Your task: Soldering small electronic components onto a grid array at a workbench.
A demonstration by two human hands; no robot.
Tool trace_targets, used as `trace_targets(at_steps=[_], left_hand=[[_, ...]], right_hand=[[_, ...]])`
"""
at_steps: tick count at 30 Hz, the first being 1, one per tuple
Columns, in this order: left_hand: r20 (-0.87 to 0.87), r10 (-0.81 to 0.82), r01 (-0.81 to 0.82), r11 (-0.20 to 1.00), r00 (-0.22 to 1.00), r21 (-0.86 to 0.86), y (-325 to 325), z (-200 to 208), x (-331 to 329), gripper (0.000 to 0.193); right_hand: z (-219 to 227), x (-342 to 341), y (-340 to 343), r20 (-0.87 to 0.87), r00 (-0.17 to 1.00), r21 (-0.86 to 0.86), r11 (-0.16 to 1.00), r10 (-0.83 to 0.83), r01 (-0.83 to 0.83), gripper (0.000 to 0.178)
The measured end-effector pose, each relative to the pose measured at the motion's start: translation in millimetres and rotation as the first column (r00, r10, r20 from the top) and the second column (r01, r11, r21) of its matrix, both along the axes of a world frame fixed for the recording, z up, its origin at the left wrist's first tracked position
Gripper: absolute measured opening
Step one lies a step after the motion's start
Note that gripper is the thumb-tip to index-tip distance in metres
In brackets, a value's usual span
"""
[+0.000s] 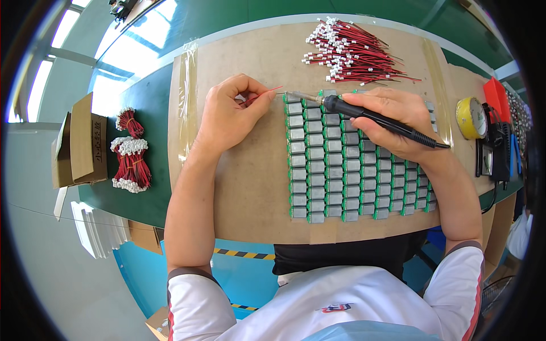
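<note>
My left hand [236, 113] is closed, pinching a thin red wire [275, 89] whose end sticks out toward the right. Most of that wire is hidden by the fingers. A black soldering iron [335, 105] lies in the grip of my right hand [395, 116]. Its metal tip points left, close to the wire's end and the top left block of the array; whether they touch I cannot tell. Below spreads an array of small grey blocks with green circuit boards [334, 165], in staggered columns. My right hand and forearm cover some of it.
Loose red-and-black wires with white connectors [364, 54] lie at the far side of the brown board [244, 193]. Tied wire bundles [131, 162] and an open cardboard box [90, 139] stand at left. Yellow tape roll [471, 118] and red bin [496, 99] sit at right.
</note>
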State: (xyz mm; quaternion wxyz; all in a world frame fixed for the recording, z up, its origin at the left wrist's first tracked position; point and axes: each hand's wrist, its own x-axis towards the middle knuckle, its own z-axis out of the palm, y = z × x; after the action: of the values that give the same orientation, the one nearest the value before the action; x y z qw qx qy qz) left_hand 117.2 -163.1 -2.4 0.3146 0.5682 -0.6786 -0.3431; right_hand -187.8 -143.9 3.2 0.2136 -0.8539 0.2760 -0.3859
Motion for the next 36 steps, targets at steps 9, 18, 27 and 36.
trace_targets(at_steps=[9,18,27,36], left_hand=[[0.000,-0.024,0.024,0.998,1.000,-0.063,-1.8,-6.0,2.0,0.015],[0.012,-0.023,0.024,0.998,1.000,-0.057,-1.1,-4.5,2.1,0.014],[-0.007,-0.011,0.011,1.000,1.000,-0.017,-0.6,-1.4,0.3,0.016],[0.003,-0.014,0.014,1.000,1.000,-0.024,-0.9,-0.6,0.4,0.015]], right_hand=[[0.6,-0.7,0.6,-0.016,1.000,0.005,1.000,0.006,-0.006,0.037],[3.9,-0.6,0.9,-0.003,1.000,0.016,1.000,-0.012,0.012,0.035],[2.8,-0.9,0.7,0.015,1.000,-0.002,1.000,-0.017,0.017,0.034],[4.0,0.3,1.7,0.003,1.000,-0.007,1.000,-0.016,0.016,0.034]])
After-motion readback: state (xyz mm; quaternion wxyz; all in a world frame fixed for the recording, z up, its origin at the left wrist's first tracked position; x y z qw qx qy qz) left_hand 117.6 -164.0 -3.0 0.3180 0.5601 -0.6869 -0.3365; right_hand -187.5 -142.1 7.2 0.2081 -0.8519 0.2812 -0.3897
